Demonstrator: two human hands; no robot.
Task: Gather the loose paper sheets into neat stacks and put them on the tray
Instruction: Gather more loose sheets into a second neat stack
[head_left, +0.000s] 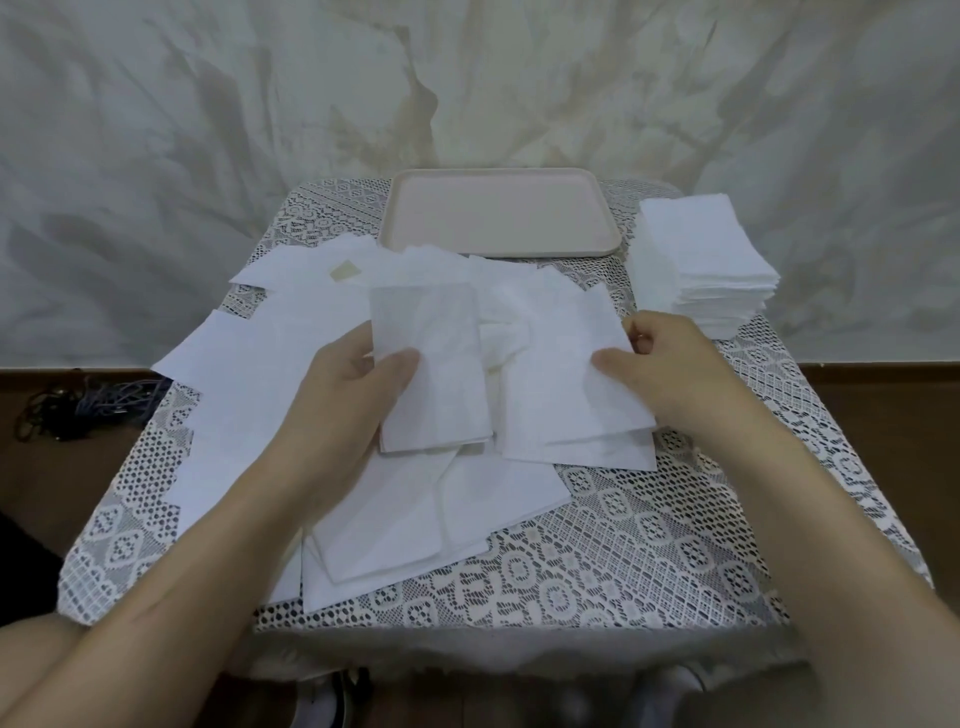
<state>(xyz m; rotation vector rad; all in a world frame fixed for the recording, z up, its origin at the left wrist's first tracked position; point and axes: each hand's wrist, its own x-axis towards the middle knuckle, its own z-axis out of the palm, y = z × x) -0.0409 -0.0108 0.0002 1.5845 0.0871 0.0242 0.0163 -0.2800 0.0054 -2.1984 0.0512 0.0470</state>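
Observation:
Loose white paper sheets (260, 374) lie scattered over the left and middle of the table. My left hand (353, 395) grips a small stack of sheets (436, 374), thumb on top, raised slightly over the pile. My right hand (670, 374) pinches the right edge of another sheet (566, 364) lying beside that stack. A pale pink tray (498, 215) sits at the back middle of the table with nothing on it. A tall neat stack of white sheets (701, 260) stands at the back right, next to the tray.
A lace tablecloth (649, 545) covers the small table, its front right part bare. A draped sheet hangs as a backdrop behind. Dark cords (78, 405) lie on the brown floor to the left.

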